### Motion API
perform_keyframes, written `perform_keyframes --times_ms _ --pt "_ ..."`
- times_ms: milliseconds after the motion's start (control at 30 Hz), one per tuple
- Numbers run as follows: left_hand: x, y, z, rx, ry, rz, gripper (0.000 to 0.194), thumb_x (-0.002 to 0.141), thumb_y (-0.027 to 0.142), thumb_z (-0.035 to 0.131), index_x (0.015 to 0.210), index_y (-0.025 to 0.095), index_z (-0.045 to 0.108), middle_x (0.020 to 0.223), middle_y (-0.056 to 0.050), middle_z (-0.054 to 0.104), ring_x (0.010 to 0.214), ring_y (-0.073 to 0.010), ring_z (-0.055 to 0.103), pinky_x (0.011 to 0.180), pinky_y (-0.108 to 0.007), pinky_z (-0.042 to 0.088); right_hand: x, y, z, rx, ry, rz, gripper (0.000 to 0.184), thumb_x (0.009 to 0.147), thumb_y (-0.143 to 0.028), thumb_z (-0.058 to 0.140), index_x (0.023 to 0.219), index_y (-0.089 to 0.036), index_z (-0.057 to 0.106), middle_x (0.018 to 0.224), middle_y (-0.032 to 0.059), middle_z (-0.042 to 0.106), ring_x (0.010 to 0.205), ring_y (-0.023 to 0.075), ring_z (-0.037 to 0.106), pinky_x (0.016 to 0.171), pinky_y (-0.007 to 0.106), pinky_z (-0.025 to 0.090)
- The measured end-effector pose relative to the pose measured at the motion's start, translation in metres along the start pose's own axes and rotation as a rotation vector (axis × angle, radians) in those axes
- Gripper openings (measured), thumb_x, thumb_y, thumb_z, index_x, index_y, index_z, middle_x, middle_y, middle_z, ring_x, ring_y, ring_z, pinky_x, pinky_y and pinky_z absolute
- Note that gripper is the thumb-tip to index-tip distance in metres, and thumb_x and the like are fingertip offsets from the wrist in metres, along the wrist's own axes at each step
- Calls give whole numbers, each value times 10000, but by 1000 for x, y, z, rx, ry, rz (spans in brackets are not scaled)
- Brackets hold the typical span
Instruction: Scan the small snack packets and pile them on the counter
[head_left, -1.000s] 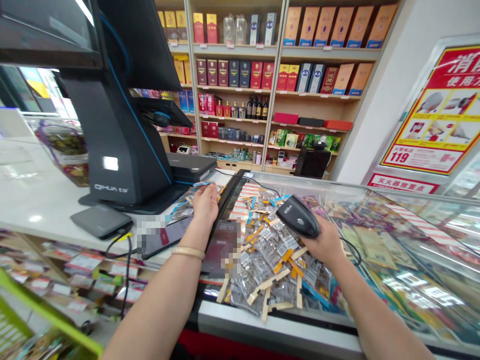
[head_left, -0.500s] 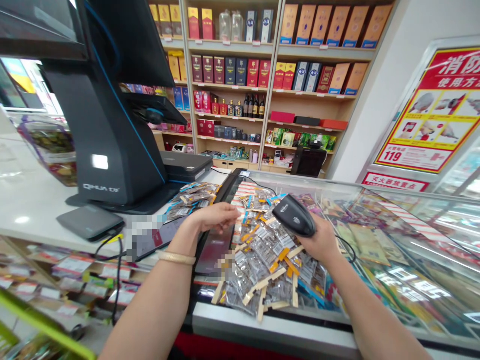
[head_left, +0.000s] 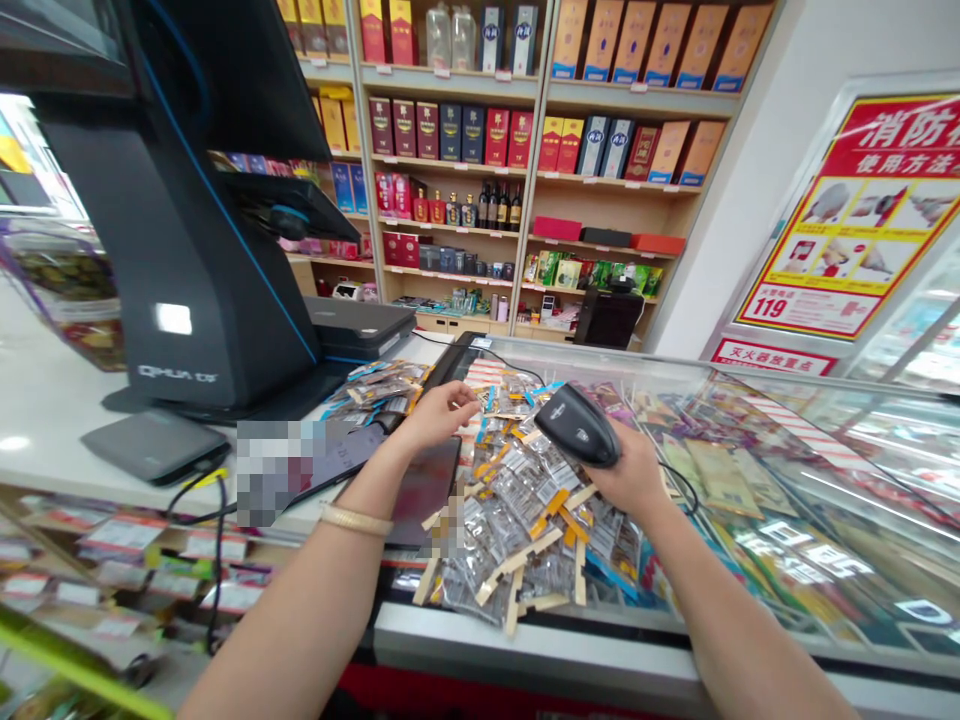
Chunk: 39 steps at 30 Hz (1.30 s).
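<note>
Two bare hands at a shop bench. The right hand is closed around the grip of a black barcode scanner, its head angled leftward above a loose pile of clear snack packets. The grip from behind probably leaves the scanner's front unobstructed. The packets lie between and below the hands, on the glass display case; many show printed labels uppermost, an arrangement likely to suit reading by scanner. The left hand is loosely curled, with nothing visible in it, just beside the pile's far left edge; from here it can presumably reach the packets without crossing the scanner. Just left of that hand rests a second heap of packets, perhaps set apart to avoid mixing. Nearer, left of the wrist, lies a smartphone (its screen text is illegible). Farther left stands a point-of-sale terminal.
</note>
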<state>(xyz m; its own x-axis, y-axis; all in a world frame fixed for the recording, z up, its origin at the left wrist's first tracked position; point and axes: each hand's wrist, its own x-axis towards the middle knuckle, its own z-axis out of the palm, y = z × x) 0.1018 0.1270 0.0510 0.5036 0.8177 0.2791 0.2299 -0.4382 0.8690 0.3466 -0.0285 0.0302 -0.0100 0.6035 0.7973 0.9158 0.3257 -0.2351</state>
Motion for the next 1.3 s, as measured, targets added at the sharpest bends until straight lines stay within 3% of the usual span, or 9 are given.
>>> perform_keyframes --times_ms 167,233,367,500,633,833,900,1100,1300 --pt "-12 10 9 22 -474 -15 448 594 478 782 862 155 627 696 24 588 617 -113 516 612 -250 408 0 0 0 5 -8 3 197 739 -307 562 896 -212 632 763 59 710 658 227 674 627 309 515" --pt "-14 10 12 55 -589 -14 563 520 464 838 946 159 632 699 36 585 622 -114 514 603 -248 394 0 0 0 2 -10 11 215 737 -316 563 909 -211 636 781 64 719 668 229 680 628 311 520" --pt "-13 2 20 120 -607 0 737 422 416 892 1054 178 596 683 68 542 619 -110 494 584 -237 373 -1 1 1 -4 -24 13 252 726 -320 572 936 -205 650 800 69 730 686 233 690 635 308 527" --pt "-14 1 23 83 -625 20 655 425 367 893 967 187 573 674 78 514 619 -103 475 567 -225 356 -2 3 3 -21 -18 6 305 720 -323 568 988 -202 652 834 76 739 727 243 702 658 317 538" --pt "-15 5 19 -49 -577 6 568 409 334 896 759 191 471 608 94 478 569 -81 435 519 -205 315 -4 6 4 -44 -1 12 321 726 -359 578 996 -204 656 845 79 740 715 248 702 652 329 539" --pt "-14 5 3 -295 -541 -117 508 538 411 838 653 192 394 556 79 482 460 -53 427 436 -181 279 -5 8 3 -50 19 35 251 723 -369 564 905 -213 638 750 53 717 651 223 670 617 313 520" --pt "-13 5 -1 -363 -464 -113 501 548 421 836 646 187 404 560 73 496 448 -46 432 424 -172 297 -4 7 2 -51 46 45 208 718 -364 563 854 -219 623 701 39 696 618 214 646 591 306 503" --pt "-7 4 4 -433 -58 10 456 618 466 793 657 176 444 652 40 579 549 -72 551 549 -205 466 -2 4 0 -49 77 34 127 723 -345 567 766 -227 583 630 20 652 551 196 606 529 284 452" --pt "-5 4 15 -377 -12 100 480 619 470 788 624 179 406 679 27 589 634 -111 606 591 -234 495 -1 3 0 -44 14 69 191 724 -354 572 851 -221 622 712 40 696 628 217 649 583 292 471"
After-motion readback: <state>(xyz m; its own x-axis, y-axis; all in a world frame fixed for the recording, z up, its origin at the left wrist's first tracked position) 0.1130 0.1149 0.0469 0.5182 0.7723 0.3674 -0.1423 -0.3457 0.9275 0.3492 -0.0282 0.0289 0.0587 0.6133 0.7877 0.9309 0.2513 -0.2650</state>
